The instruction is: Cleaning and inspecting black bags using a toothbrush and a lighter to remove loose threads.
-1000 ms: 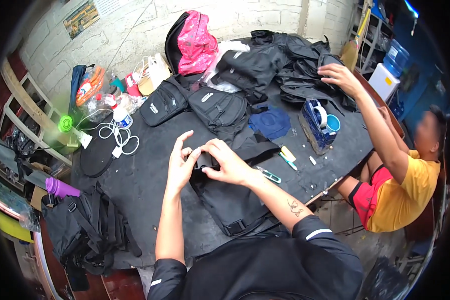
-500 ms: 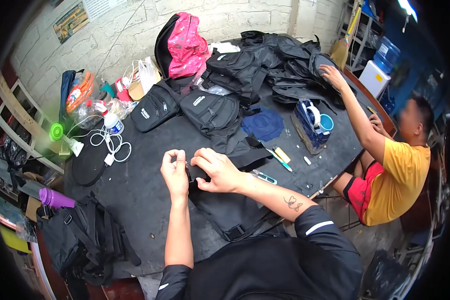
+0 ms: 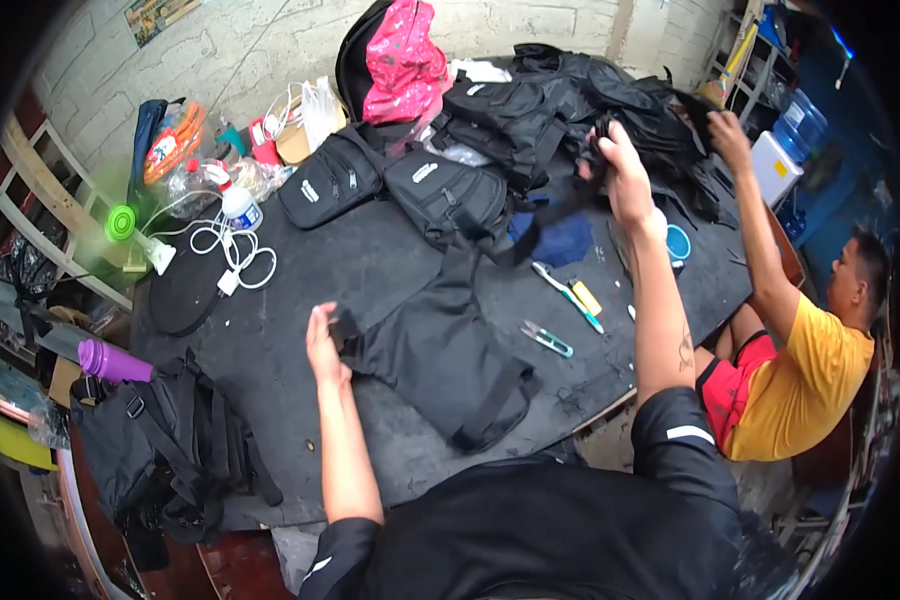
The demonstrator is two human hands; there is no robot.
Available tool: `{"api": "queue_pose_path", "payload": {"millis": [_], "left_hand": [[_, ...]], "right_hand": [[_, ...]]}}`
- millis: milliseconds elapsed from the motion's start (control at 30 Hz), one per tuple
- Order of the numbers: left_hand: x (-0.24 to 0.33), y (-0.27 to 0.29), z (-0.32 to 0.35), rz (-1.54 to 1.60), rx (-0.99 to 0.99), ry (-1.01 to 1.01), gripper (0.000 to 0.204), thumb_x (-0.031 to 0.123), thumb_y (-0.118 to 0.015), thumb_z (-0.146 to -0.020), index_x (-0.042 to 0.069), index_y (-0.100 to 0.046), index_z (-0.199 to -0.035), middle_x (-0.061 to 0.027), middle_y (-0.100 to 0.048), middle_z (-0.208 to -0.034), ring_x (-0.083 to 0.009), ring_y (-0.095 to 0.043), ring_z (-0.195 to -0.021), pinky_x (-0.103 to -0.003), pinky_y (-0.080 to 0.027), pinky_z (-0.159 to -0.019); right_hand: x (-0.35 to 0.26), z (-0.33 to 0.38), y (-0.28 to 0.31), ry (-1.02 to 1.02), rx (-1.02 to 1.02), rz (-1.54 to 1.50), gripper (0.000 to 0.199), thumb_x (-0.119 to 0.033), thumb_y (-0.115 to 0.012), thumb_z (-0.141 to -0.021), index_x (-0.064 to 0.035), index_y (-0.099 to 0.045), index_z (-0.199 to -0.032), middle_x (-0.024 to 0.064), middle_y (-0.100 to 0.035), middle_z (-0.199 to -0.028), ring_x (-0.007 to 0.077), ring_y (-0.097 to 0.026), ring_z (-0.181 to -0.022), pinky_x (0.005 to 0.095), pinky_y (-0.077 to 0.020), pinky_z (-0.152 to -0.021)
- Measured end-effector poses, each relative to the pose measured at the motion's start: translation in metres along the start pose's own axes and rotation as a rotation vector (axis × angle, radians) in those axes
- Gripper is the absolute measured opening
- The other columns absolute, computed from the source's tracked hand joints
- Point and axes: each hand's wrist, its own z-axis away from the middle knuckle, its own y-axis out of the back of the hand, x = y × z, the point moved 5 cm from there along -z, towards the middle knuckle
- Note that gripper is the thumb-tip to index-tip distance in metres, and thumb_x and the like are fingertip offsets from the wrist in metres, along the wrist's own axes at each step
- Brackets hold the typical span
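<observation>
My left hand (image 3: 325, 345) rests on the near-left edge of the flat black bag (image 3: 440, 365) lying mid-tabletop (image 3: 270, 340), fingers pressed together against its corner. Right of the bag lie small green snips (image 3: 548, 339) and a teal-handled tool (image 3: 568, 295). Far right, my right hand (image 3: 622, 172) is raised over the heap of black bags (image 3: 540, 100), fingers curled around a black strap (image 3: 540, 225) that runs back down towards the flat bag.

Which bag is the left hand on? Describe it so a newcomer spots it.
On the black table, look at the near edge, just right of the left hand. The flat black bag lies there alone, loop strap toward the wearer, unlike the padded pouches farther back.
</observation>
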Motion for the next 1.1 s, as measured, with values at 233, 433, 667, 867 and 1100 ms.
{"api": "queue_pose_path", "payload": {"millis": [233, 433, 667, 867, 1100], "left_hand": [[0.038, -0.084, 0.031, 0.124, -0.348, -0.057, 0.023, 0.011, -0.064, -0.083, 0.01, -0.05, -0.1, 0.0052, -0.052, -0.075, -0.0031, -0.047, -0.071, -0.018, -0.035, -0.066], [0.04, -0.098, 0.036, 0.232, -0.34, -0.012, 0.023, 0.015, -0.062, -0.086, 0.011, -0.047, -0.103, 0.0013, -0.054, -0.078, -0.0067, -0.053, -0.071, -0.02, -0.043, -0.065], [0.038, -0.102, 0.041, 0.288, -0.448, 0.055, 0.026, 0.012, -0.061, -0.085, 0.011, -0.043, -0.104, -0.0004, -0.057, -0.08, -0.0066, -0.055, -0.069, -0.02, -0.044, -0.063], [0.036, -0.112, 0.05, 0.231, -0.561, 0.007, 0.03, 0.011, -0.06, -0.086, 0.01, -0.038, -0.106, 0.0015, -0.058, -0.074, -0.0045, -0.053, -0.063, -0.018, -0.042, -0.06], [0.037, -0.12, 0.051, 0.075, -0.61, -0.05, 0.029, 0.01, -0.06, -0.086, 0.01, -0.039, -0.105, 0.0045, -0.054, -0.069, -0.0022, -0.048, -0.064, -0.017, -0.037, -0.06]], "right_hand": [[0.041, 0.053, -0.118, -0.069, -0.45, -0.013, 0.016, -0.002, -0.053, -0.082, -0.0069, -0.038, -0.085, 0.0106, -0.053, -0.091, 0.0142, -0.055, -0.076, 0.0291, -0.0477, -0.068], [0.063, 0.115, -0.17, 0.285, -0.705, 0.449, 0.035, -0.012, -0.067, -0.074, -0.0027, -0.042, -0.096, 0.0124, -0.04, -0.097, 0.0223, -0.042, -0.091, 0.0317, -0.0374, -0.083], [0.071, 0.109, -0.177, 0.256, -0.685, 0.427, 0.025, -0.006, -0.058, -0.08, -0.0003, -0.045, -0.1, 0.0102, -0.043, -0.094, 0.0218, -0.043, -0.088, 0.0303, -0.0374, -0.079], [0.113, 0.109, -0.175, -0.206, -0.417, -0.135, 0.017, -0.003, -0.052, -0.082, -0.0031, -0.045, -0.097, 0.0024, -0.041, -0.087, 0.0112, -0.041, -0.083, 0.0246, -0.037, -0.076], [0.108, 0.108, -0.168, -0.056, -0.289, -0.103, 0.014, -0.006, -0.05, -0.083, -0.0023, -0.043, -0.094, 0.0033, -0.045, -0.085, 0.0105, -0.044, -0.08, 0.0244, -0.0395, -0.072]]}}
